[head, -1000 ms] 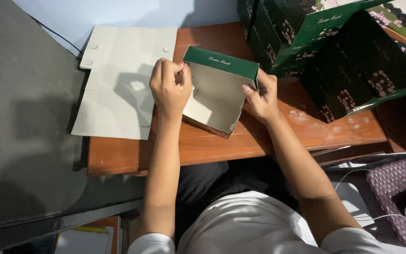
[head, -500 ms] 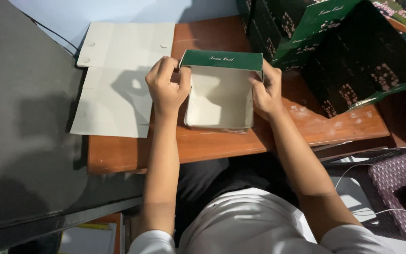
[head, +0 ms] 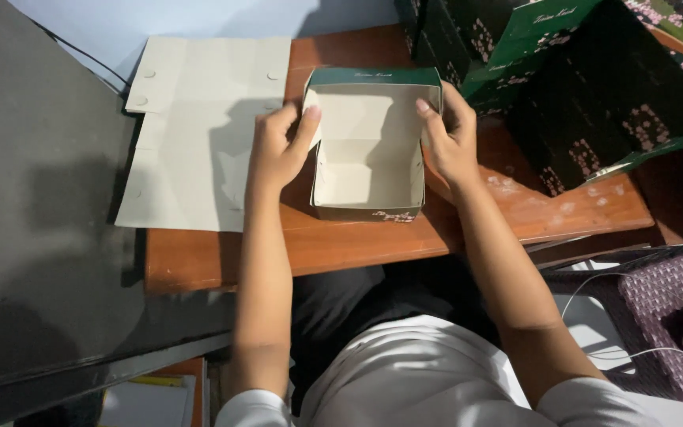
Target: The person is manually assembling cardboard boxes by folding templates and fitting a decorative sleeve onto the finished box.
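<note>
Reddish wooden bench (head: 452, 237) bearing an open, square cardboard box (head: 370, 150), green outside, cream inside. Left hand (head: 278, 149) and right hand (head: 448, 134) each pinch a side wall. Flat cream card sheet (head: 199, 134) lies beside.
</note>
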